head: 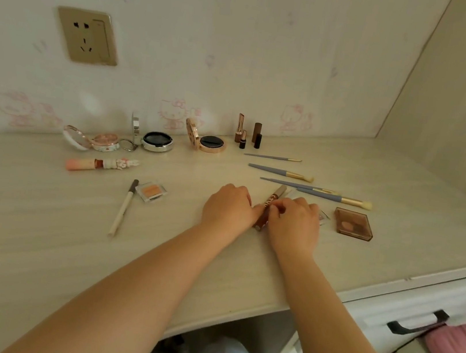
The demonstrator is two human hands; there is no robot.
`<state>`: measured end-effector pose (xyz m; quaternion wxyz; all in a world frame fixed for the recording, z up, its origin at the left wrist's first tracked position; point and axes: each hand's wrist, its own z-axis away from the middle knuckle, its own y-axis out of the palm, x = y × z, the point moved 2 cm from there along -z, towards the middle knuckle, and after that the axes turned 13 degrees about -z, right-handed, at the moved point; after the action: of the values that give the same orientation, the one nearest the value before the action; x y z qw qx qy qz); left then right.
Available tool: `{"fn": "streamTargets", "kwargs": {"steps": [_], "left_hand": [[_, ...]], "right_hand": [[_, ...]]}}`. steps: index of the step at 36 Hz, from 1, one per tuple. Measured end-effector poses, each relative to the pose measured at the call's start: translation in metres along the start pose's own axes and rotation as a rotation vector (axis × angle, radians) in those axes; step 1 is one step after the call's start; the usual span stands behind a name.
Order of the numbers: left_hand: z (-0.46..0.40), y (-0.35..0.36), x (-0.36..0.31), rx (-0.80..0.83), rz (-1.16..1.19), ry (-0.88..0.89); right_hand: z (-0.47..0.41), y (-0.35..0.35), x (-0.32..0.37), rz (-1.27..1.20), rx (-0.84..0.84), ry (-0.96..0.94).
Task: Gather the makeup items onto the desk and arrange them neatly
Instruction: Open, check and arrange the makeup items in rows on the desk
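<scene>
Both hands meet at the middle of the desk (35,237) over a brown patterned makeup tube (272,201) lying flat. My right hand (294,223) pinches the tube with curled fingers. My left hand (229,206) has curled fingers, and its fingertips touch the tube's left side. Several blue-handled brushes (280,172) lie just beyond. A brown eyeshadow palette (353,223) sits to the right. An orange blush pan (151,191) and a white pencil (122,208) lie to the left.
Along the wall stand lipsticks (245,133), a gold compact (211,143), a silver compact (157,141), a floral compact (92,138) and a pink tube (100,164). A socket (87,36) is on the wall. Drawers with black handles (415,323) lie below right.
</scene>
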<state>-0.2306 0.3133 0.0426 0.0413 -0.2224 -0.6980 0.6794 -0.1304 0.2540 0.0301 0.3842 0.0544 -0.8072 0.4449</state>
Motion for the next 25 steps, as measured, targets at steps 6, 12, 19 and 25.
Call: {"fn": "streamTargets", "kwargs": {"steps": [6, 12, 19, 25], "left_hand": [[-0.003, -0.001, -0.011, 0.07, -0.127, 0.026], [0.004, -0.006, -0.018, 0.165, -0.204, 0.027], [0.017, -0.03, 0.016, 0.245, 0.028, 0.068], [0.033, -0.055, 0.069, 0.165, 0.354, 0.001]], "right_hand": [[0.001, -0.001, 0.002, 0.012, 0.002, -0.004], [0.002, 0.0, 0.003, 0.074, -0.006, -0.027], [0.003, -0.001, 0.008, -0.089, -0.084, -0.111], [0.008, 0.008, 0.054, -0.639, -0.048, 0.001]]}}
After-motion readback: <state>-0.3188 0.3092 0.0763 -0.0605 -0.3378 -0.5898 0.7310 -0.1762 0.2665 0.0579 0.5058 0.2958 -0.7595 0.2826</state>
